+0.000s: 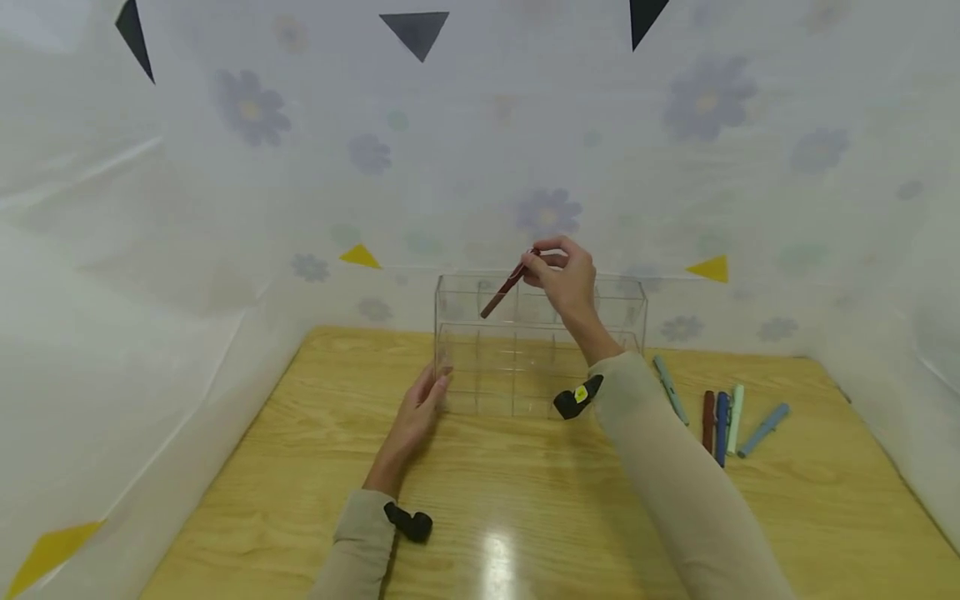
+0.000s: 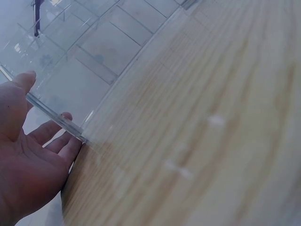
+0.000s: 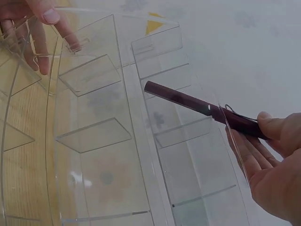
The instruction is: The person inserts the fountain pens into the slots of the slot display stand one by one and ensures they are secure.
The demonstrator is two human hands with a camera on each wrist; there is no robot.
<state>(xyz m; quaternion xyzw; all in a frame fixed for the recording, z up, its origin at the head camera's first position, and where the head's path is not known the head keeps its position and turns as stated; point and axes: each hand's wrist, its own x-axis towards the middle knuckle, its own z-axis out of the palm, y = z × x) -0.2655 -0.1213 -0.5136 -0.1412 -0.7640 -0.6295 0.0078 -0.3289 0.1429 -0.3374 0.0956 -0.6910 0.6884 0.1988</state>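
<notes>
Maroon pen (image 3: 178, 99) slants from pinching right fingers (image 1: 557, 244); left fingers (image 2: 46, 132) clasp the clear organizer (image 1: 495, 375).

A dark red pen (image 3: 181, 100) is pinched at its clip end by the right hand (image 1: 568, 282), its free end slanted down and leftward. A transparent organizer (image 1: 513, 375) (divided into compartments) is stood upright, its side touched by the left hand (image 1: 414, 410).

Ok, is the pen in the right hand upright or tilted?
Tilted: the head view shows the pen slanting down leftward from the right hand.
</notes>
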